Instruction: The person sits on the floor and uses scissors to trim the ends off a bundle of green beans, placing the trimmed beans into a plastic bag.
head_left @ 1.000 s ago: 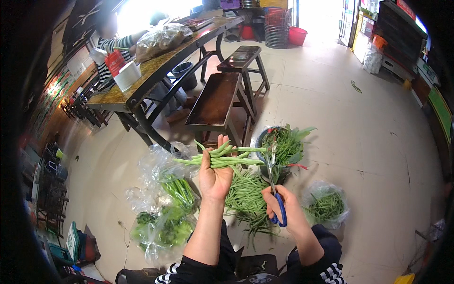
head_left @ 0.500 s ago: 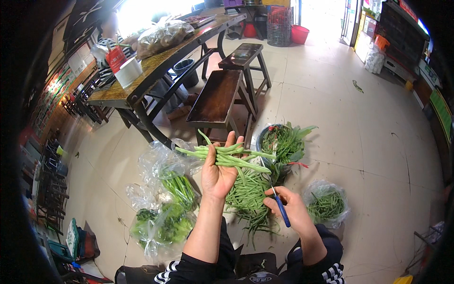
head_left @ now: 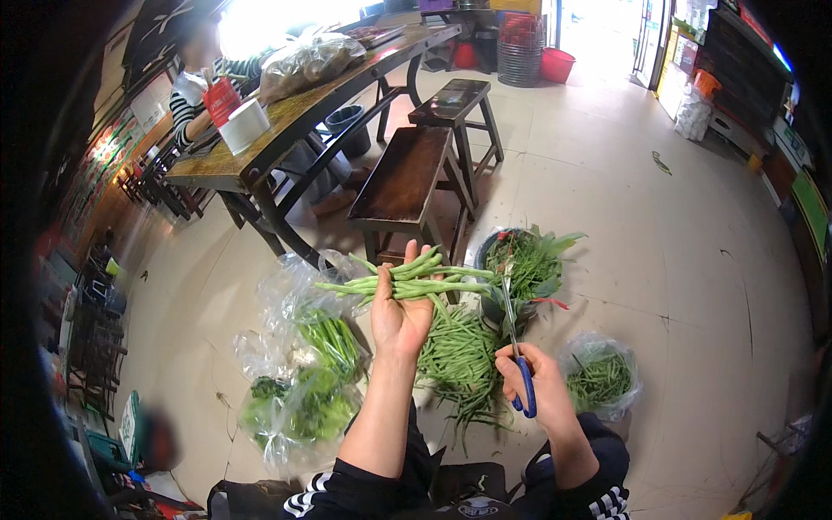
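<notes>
A bundle of long green beans lies across the palm and fingers of my left hand, thumb closed over it, bean ends sticking out on both sides. My right hand grips scissors by their blue handles. The blades point up and away, close to the right-hand ends of the beans; whether they are parted is hard to make out. Below the bundle is a heap of loose green beans. To its right sits a clear plastic bag with more beans.
A bucket of leafy trimmings stands beyond the heap. Bagged leafy greens lie at the left. Farther off are wooden benches and a table, where a person in striped sleeves sits.
My right hand has turned the scissors so that the blades point more upward and the handle loops show. The bean bundle in my left hand has shifted slightly left.
</notes>
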Available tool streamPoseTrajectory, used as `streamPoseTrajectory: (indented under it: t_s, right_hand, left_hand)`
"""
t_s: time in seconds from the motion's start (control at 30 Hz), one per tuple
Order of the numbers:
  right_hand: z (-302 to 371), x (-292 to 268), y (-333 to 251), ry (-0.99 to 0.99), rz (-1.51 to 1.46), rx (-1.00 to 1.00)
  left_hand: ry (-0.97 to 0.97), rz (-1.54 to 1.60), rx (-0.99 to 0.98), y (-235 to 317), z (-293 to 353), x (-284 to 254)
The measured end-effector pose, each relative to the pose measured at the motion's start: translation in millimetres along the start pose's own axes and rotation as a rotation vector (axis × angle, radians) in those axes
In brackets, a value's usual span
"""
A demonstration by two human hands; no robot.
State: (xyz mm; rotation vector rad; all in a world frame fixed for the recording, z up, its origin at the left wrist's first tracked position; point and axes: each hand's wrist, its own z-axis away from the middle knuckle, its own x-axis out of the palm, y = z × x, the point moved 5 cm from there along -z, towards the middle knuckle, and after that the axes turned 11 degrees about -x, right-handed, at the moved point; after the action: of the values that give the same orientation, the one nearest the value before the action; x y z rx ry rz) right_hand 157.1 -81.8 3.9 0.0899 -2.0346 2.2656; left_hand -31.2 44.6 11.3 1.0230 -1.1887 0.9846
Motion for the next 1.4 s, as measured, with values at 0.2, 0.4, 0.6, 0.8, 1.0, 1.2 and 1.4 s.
streamPoseTrajectory:
  t_s: [0.2, 0.4, 0.6, 0.8, 1.0, 1.2, 1.4]
  right_hand:
    - [4.0, 12.7, 4.3, -0.127, 0.111, -0.127]
    - [3.5, 14.3, -7.1, -0.063, 0.094, -0.023]
    - [2.1, 12.5, -7.3, -0.089, 0.017, -0.051]
    - [-1.9, 25.6, -7.4, -0.157, 0.036, -0.169]
    - [-5.7, 24.0, -13.0, -0.144, 0.104, -0.219]
    - [-2.4, 22.9, -14.5, -0.072, 0.053, -0.08]
    - [-3.6, 3.1, -14.3, 0.152, -0.045, -0.2]
  left_hand:
    - [0.037, -0.063, 0.089, -1.3, 2.6, 5.6]
    - [-0.019, -0.122, 0.067, 1.5, 2.7, 1.2]
    - [-0.095, -0.269, 0.142, 4.2, 5.7, 9.8]
    - [-0.199, -0.461, 0.107, -7.2, 15.3, 25.7]
    - [-0.21, -0.542, 0.042, -16.6, 19.4, 31.0]
    - [-0.201, -0.492, -0.008, -17.0, 16.5, 21.7]
    - [-0.149, -0.249, -0.063, -17.7, 10.1, 10.8]
